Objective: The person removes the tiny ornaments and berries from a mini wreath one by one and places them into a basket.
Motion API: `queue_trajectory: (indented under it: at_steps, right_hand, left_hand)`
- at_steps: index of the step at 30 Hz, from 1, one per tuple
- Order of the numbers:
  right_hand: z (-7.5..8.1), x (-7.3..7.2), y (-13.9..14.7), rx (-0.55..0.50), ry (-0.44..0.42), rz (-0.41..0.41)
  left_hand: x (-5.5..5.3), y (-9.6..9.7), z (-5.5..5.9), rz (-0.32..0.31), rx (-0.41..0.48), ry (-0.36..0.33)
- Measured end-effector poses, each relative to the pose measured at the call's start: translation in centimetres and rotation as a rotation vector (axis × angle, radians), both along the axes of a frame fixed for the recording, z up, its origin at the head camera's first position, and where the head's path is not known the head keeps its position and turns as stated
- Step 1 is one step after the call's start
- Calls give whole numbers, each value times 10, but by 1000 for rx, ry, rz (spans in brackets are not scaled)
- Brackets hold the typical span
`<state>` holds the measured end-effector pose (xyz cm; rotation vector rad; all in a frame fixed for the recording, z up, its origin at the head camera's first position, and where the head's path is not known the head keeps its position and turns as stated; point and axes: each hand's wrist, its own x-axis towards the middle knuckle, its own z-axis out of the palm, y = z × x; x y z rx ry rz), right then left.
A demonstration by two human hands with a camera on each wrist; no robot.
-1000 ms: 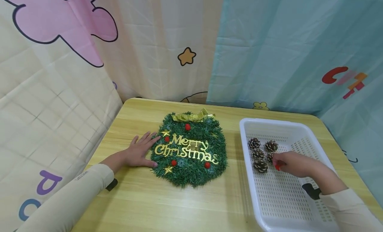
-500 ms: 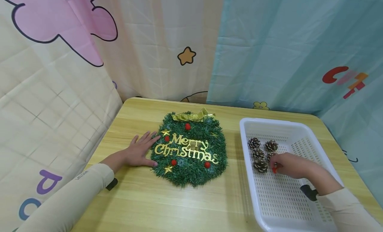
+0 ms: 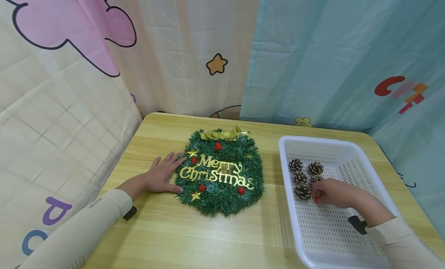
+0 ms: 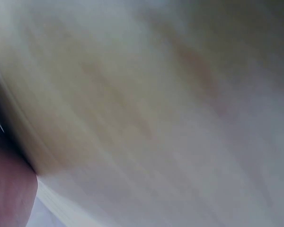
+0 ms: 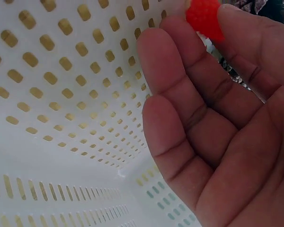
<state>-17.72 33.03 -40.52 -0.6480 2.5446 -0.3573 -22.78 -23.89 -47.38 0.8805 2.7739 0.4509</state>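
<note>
A green wreath [image 3: 222, 205] with gold "Merry Christmas" lettering, gold stars, red berries and a gold bow lies on the table. My left hand [image 3: 161, 176] rests flat and spread at its left edge, fingertips over the greenery. Inside the white basket [image 3: 290, 207], my right hand [image 3: 337, 193] pinches a red bumpy berry [image 5: 204, 18] between thumb and fingers, low over the perforated floor. Several pine cones [image 3: 303, 192] with pale-tipped scales stand grouped just left of and beyond that hand, one partly hidden by it. The left wrist view is mostly blurred tabletop.
The basket stands on the right side of the wooden table [image 3: 215, 242], its raised rim surrounding the right hand. Printed curtains [image 3: 194, 37] hang close behind the table's far edge and along both sides.
My right hand has shifted slightly left and toward me inside the basket with the red berry, nearer to the closest pine cone. The left hand and the wreath stay put.
</note>
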Motion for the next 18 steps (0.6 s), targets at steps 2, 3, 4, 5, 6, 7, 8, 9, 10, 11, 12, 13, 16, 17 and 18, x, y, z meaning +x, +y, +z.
queue_trajectory:
  at_steps: [2, 3, 4, 5, 6, 7, 8, 9, 10, 11, 12, 13, 16, 17, 18]
  right_hand:
    - [0, 1, 0, -5, -9, -8]
    - [-1, 1, 0, -9, -14, -11]
    - [-1, 1, 0, -12, -17, -11]
    - [-1, 1, 0, -17, -21, -10]
    - [-1, 1, 1, -22, -23, -5]
    - [-1, 1, 1, -27, -23, 2]
    - [-1, 0, 1, -32, -19, 12]
    - [-1, 0, 1, -36, -13, 21]
    - [0, 0, 1, -39, -8, 26]
    - [0, 0, 1, -43, 2, 34]
    - [0, 0, 0, -43, 14, 34]
    - [0, 0, 0, -41, 27, 35]
    - [1, 0, -2, -32, 59, 21]
    - [1, 0, -3, -27, 69, 16]
    - [2, 0, -4, -22, 72, 7]
  left_hand:
    - [0, 0, 0, 1, -7, -6]
    - [0, 0, 0, 1, -11, -8]
    - [0, 0, 0, 1, -11, -10]
    - [0, 0, 0, 2, -14, -12]
    - [0, 1, 0, 1, -13, -12]
    - [-1, 1, 0, 0, -14, -11]
    - [-1, 1, 0, 0, -12, -11]
    - [-1, 1, 0, -1, -13, -10]
    - [-1, 1, 0, -1, -12, -11]
    - [-1, 1, 0, -2, -12, -11]
    - [-1, 1, 0, -2, -12, -10]
    - [-1, 0, 0, -1, -12, -11]
    - [0, 0, 0, -2, -10, -9]
    - [0, 0, 0, -3, -7, -7]
    - [-1, 0, 0, -3, -5, -5]
